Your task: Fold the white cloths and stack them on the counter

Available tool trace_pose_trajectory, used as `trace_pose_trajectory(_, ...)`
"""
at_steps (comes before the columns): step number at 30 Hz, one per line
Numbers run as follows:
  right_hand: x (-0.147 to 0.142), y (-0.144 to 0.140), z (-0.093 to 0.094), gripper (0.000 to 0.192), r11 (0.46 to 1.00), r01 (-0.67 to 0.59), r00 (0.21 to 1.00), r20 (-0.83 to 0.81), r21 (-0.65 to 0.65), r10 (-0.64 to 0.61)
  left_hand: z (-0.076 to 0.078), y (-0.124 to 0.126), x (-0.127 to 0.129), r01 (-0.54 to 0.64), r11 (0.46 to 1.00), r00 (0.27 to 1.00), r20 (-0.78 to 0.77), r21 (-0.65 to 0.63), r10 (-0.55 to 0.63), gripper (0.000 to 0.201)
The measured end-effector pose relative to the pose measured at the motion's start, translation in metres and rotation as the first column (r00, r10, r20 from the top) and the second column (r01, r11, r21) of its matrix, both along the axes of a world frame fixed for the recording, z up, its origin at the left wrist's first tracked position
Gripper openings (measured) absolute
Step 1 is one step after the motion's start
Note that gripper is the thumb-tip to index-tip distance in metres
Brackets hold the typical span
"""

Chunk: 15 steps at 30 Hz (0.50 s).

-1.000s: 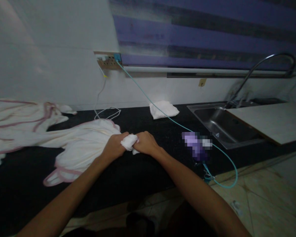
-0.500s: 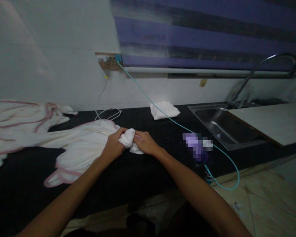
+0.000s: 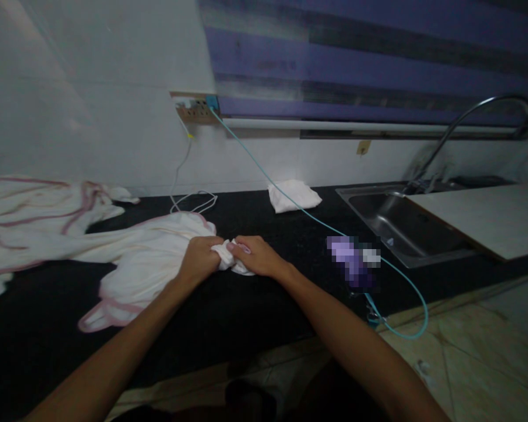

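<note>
Both hands are closed on a white cloth (image 3: 223, 255), bunched and twisted between them just above or on the black countertop (image 3: 229, 328). My left hand (image 3: 201, 255) grips its left part and my right hand (image 3: 257, 255) its right part; the hands are close together. Left of them lies a larger white cloth with pink edging (image 3: 154, 249), spread in loose folds. Whether it joins the bunched piece behind my left hand I cannot tell. Another white cloth with dark pink trim (image 3: 48, 205) is heaped at the far left.
A folded white cloth (image 3: 294, 196) lies near the wall. A teal cable (image 3: 264, 170) runs from the wall socket (image 3: 198, 108) past a blurred purple object (image 3: 347, 258). A white cord (image 3: 198, 202) lies behind the hands. At right are a steel sink (image 3: 405, 225) and a board (image 3: 488, 214).
My left hand has rolled over and come down slightly. The cloth's raised knot between the hands is now lower and flatter, and both hands still grip it.
</note>
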State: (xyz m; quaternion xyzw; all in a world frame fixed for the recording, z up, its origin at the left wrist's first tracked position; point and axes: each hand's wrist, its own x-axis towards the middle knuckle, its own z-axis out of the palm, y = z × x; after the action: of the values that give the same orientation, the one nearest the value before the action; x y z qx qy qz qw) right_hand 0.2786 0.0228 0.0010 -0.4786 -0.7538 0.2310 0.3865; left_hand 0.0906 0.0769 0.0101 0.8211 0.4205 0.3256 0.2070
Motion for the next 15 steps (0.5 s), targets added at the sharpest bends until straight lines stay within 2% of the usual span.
trace_pose_trajectory(4, -0.0015, -0.0039, 0.0027, 0.042, 1.0, 0.002, 0.996, 0.092, 0.03, -0.004, -0.0023, 0.0044, -0.0012, -0.001, 0.999, 1.0, 0.023, 0.036, 0.0, 0.012)
trace_pose_trajectory(9, -0.0009, -0.0038, 0.002, 0.03, 0.998, 0.014, 0.993, 0.116, 0.065, -0.022, -0.0081, 0.0081, 0.0001, -0.004, 0.997, 1.0, -0.002, 0.074, 0.004, 0.014)
trace_pose_trajectory(12, -0.0001, -0.0019, 0.0024, 0.027, 0.985, 0.147, 0.978, 0.136, 0.09, -0.159, -0.0095, 0.0087, 0.0033, -0.01, 0.998, 1.0, -0.015, 0.056, 0.011, 0.021)
trace_pose_trajectory(15, 0.0009, 0.0009, 0.0028, 0.024, 0.941, 0.322, 0.934, 0.126, 0.109, -0.334, -0.0066, 0.0079, 0.0072, -0.02, 0.999, 0.997, -0.069, 0.037, 0.022, 0.035)
